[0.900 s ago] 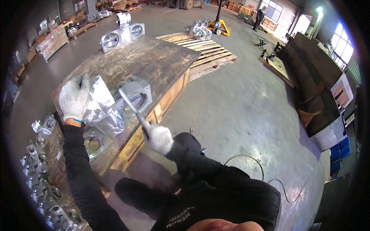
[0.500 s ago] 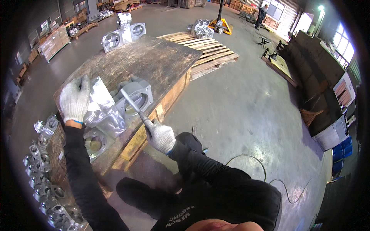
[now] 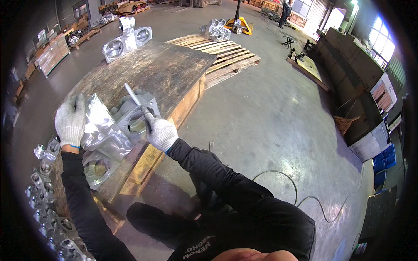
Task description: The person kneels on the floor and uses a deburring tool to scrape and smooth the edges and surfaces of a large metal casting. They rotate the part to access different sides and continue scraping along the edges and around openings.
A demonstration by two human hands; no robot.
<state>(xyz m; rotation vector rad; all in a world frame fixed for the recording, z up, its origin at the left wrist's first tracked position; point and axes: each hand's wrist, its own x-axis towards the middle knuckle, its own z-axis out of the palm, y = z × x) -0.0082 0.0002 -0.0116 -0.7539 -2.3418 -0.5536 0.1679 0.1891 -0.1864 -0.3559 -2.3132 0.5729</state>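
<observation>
A large silvery metal casting (image 3: 101, 114) with flanges and round bores lies on the worn wooden bench top. My left hand (image 3: 71, 122), in a whitish knit glove with grey fingers, grips its left side; the fingertips are partly hidden. In my right hand (image 3: 161, 132), gloved alike, is a long grey metal file (image 3: 133, 94), closed in the fingers near the casting's right flange (image 3: 151, 107). The file points up and to the left, above the casting's dull grey part. Whether it touches the metal I cannot tell. The lower flange (image 3: 95, 168) sits close to the bench's near edge.
Another casting (image 3: 127, 40) stands at the bench's (image 3: 174, 58) far end. Beyond lies a wooden pallet (image 3: 235, 58) with castings and a yellow pallet jack (image 3: 244, 28). Many castings (image 3: 45, 191) are stacked at left. A hose (image 3: 278, 172) crosses the floor; a person (image 3: 285, 14) stands far off.
The whole view has shifted, moving the bench and casting left in the picture. My right hand with the file has moved up and left along the casting; my left hand keeps its hold.
</observation>
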